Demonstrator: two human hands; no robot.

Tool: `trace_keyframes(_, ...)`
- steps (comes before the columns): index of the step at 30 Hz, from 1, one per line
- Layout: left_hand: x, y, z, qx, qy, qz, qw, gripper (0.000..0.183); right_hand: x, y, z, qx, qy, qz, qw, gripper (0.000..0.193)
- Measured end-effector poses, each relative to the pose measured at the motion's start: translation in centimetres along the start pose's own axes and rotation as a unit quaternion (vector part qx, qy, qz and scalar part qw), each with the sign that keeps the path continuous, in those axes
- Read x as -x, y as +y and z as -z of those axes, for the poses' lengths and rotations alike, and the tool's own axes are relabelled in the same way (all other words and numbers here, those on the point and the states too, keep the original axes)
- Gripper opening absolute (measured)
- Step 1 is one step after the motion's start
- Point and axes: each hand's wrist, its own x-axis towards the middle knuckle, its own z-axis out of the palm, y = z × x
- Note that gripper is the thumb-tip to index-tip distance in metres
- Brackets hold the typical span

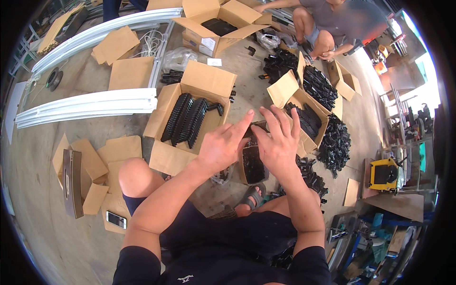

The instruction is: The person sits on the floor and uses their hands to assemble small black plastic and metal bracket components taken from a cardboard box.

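Observation:
My left hand [222, 147] is raised in front of me, index finger stretched forward and thumb apart from it; its other fingers are partly hidden. Close beside it, my right hand [281, 145] has its fingers spread and its thumb pointing at the left hand. Dark shapes show between the two thumbs, and I cannot tell whether they are a small part or the contents below. Under the hands stands a small open cardboard box [243, 167] of tiny dark pieces. Beyond my left hand, an open carton [167, 105] holds neat rows of black angled parts [183, 121].
Another carton [317, 133] with black parts stands right, beside loose heaps of black parts [335, 145]. Long white metal profiles [90, 108] lie left. A phone [116, 219] rests on cardboard. A person [320, 28] squats at the far right. A yellow-framed machine [384, 174] stands right.

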Motion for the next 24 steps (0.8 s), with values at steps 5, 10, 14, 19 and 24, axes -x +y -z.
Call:
trace_keyframes(5,-0.2,-0.2,0.2,0.009,0.025,-0.001,1.0,0.084,-0.4,-0.2,-0.4,0.004,-0.005,0.022,1.0,0.017)
trace_keyframes(10,-0.2,0.0,0.4,0.015,0.023,0.002,1.0,0.085,-0.6,-0.4,-0.2,0.01,-0.008,0.032,0.999,0.017)
trace_keyframes(14,-0.2,0.1,0.8,0.016,0.02,-0.003,1.0,0.085,-0.7,-0.6,0.0,0.009,-0.02,0.042,0.999,0.017)
trace_keyframes(19,0.2,0.0,0.8,-0.016,-0.007,-0.015,1.0,0.085,-1.0,-0.8,0.4,0.002,-0.031,0.048,0.998,0.021)
trace_keyframes(24,0.0,0.2,0.4,0.008,0.014,-0.012,1.0,0.082,-0.5,-0.9,0.1,0.012,-0.024,0.027,0.999,0.025)
